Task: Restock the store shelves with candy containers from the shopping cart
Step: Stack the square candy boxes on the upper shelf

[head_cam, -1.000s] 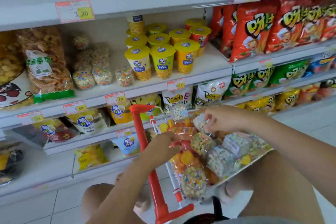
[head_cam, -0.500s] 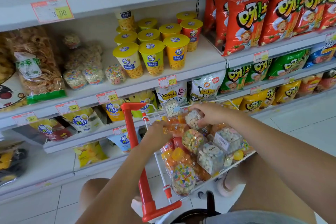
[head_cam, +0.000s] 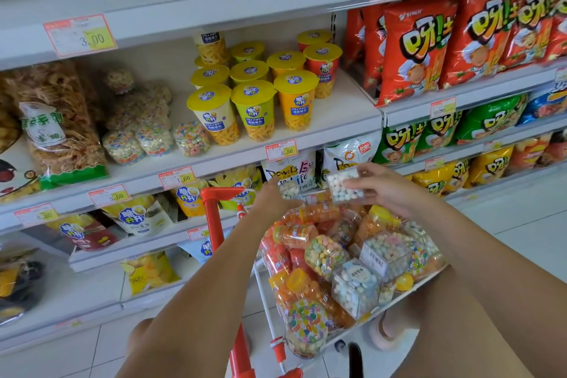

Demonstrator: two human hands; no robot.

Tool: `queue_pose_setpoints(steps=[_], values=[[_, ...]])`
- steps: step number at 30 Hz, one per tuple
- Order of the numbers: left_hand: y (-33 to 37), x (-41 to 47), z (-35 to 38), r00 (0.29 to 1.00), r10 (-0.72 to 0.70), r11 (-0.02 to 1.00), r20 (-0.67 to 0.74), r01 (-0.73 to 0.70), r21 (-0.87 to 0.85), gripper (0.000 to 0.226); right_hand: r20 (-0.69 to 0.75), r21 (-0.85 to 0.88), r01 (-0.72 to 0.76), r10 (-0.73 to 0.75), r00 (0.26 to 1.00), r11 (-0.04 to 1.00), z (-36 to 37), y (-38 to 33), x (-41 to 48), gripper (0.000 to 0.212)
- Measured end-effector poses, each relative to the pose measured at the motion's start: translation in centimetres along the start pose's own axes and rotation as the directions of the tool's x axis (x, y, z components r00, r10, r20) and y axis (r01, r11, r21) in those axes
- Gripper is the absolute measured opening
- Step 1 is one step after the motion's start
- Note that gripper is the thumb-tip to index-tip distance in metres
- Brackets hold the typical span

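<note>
**A:** Where is the candy?

**B:** Most is heaped in the shopping cart (head_cam: 214, 224). Above it, the right hand (head_cam: 386, 190) pinches a clear candy box (head_cam: 345, 186), long side roughly level.

**A:** And the left hand (head_cam: 274, 198)?

**B:** It's just beside the box. Its fingers are hidden, so I cannot tell its grip.

**A:** Where next?

**B:** Probably up and left, toward the candy jars (head_cam: 153, 141) on the shelf (head_cam: 337, 115). The left hand is nearer them.

One wide-angle camera sits on the person's head, pitched forward and down. It hangs close above the red-handled white wire shopping cart (head_cam: 212, 218) at five o'clock and faces the white metal store shelves (head_cam: 345, 115), which span nine to two o'clock.
</note>
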State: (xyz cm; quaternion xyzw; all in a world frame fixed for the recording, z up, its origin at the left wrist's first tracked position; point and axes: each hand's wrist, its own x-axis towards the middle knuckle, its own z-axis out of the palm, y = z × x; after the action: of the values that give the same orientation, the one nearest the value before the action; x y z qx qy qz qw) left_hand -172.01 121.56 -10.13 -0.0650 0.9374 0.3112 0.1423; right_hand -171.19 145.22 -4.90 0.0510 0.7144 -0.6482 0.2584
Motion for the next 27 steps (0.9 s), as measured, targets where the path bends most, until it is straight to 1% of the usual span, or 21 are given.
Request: queue_pose_setpoints(steps=[2,4,6,7,9,10,11,12,13,14,15,16,17,18,19,20,22,24,25,26,27], values=[[0.2,0.9,0.4,0.999,-0.021,0.999,0.043,0.02,0.026,0.096,0.054,0.143,0.005,-0.012,0.998,0.99,-0.6,-0.4,-0.7,0.052],[0.2,1.4,0.6,0.996,-0.063,0.997,0.058,0.06,0.056,0.097,0.055,0.183,-0.011,0.001,0.999,0.983,-1.0,-0.7,-1.3,0.056],[0.1,1.6,0.6,0.994,-0.098,0.995,0.057,0.098,0.012,0.097,0.029,0.207,-0.032,0.027,0.999,0.978,-1.2,-0.8,-1.5,0.062],[0.2,1.4,0.5,0.994,-0.099,0.993,0.044,0.101,-0.064,0.094,0.022,0.227,-0.031,0.026,0.999,0.973,-1.3,-0.9,-1.7,0.059],[0.5,0.8,-0.1,0.995,-0.1,0.963,-0.013,0.094,-0.251,0.086,0.025,0.271,-0.008,0.001,1.0,0.962,-1.3,-1.2,-2.0,0.04],[0.6,0.3,-0.5,0.993,-0.112,0.934,-0.031,0.095,-0.344,0.081,0.025,0.285,-0.003,-0.005,1.0,0.958,-1.3,-1.4,-2.3,0.032],[0.9,-0.2,-1.2,0.993,-0.116,0.883,-0.034,0.087,-0.461,0.077,0.029,0.292,-0.004,-0.004,1.0,0.956,-1.2,-1.7,-2.6,0.03],[1.0,-0.8,-1.8,0.994,-0.105,0.79,-0.003,0.082,-0.607,0.07,0.033,0.304,-0.01,0.0,0.999,0.952,-1.2,-1.9,-2.8,0.034],[1.4,-1.7,-2.5,0.997,-0.061,0.644,0.057,0.083,-0.761,0.061,0.037,0.334,-0.016,0.004,0.999,0.943,-1.1,-2.0,-2.9,0.038],[1.7,-2.6,-3.1,0.994,0.01,0.47,0.107,0.09,-0.878,0.058,0.048,0.385,-0.026,0.008,0.999,0.923,-0.9,-2.2,-3.0,0.039],[1.9,-3.6,-3.7,0.99,0.063,0.315,0.129,0.103,-0.943,0.056,0.065,0.451,-0.036,0.007,0.998,0.892,-0.6,-2.5,-3.1,0.039],[2.1,-4.5,-4.2,0.985,0.099,0.192,0.14,0.119,-0.974,0.055,0.081,0.513,-0.042,0.0,0.997,0.857,-0.2,-2.9,-3.3,0.039],[2.4,-5.7,-4.8,0.981,0.127,0.106,0.147,0.134,-0.985,0.054,0.089,0.541,-0.036,-0.015,0.996,0.84,0.2,-3.5,-3.5,0.039],[2.4,-6.4,-5.1,0.977,0.152,0.037,0.147,0.143,-0.989,0.057,0.098,0.526,-0.018,-0.039,0.994,0.85,0.7,-4.2,-3.8,0.041],[2.6,-7.4,-5.5,0.973,0.18,-0.003,0.145,0.148,-0.989,0.066,0.1,0.464,0.02,-0.074,0.992,0.886,1.2,-4.8,-4.1,0.045],[2.6,-8.1,-5.9,0.969,0.203,-0.016,0.143,0.149,-0.989,0.078,0.091,0.357,0.078,-0.118,0.989,0.931,1.7,-5.5,-4.5,0.048],[2.5,-9.4,-6.6,0.965,0.238,0.022,0.114,0.112,-0.994,0.091,0.004,0.054,0.206,-0.207,0.978,0.977,2.6,-6.3,-5.3,0.046],[2.6,-10.7,-7.5,0.959,0.277,0.108,0.061,0.032,-0.994,0.091,-0.07,-0.248,0.298,-0.324,0.943,0.922,3.2,-7.1,-6.2,0.047],[2.6,-11.3,-8.0,0.957,0.287,0.141,0.039,-0.002,-0.99,0.091,-0.052,-0.325,0.344,-0.38,0.924,0.881,3.4,-7.4,-6.5,0.049],[2.6,-11.7,-8.4,0.955,0.295,0.156,0.018,-0.03,-0.987,0.09,-0.021,-0.352,0.388,-0.422,0.907,0.852,3.8,-7.7,-7.0,0.049],[2.6,-12.2,-8.9,0.954,0.301,0.18,-0.005,-0.062,-0.982,0.086,0.016,-0.333,0.426,-0.447,0.894,0.841,4.1,-7.9,-7.2,0.049]])
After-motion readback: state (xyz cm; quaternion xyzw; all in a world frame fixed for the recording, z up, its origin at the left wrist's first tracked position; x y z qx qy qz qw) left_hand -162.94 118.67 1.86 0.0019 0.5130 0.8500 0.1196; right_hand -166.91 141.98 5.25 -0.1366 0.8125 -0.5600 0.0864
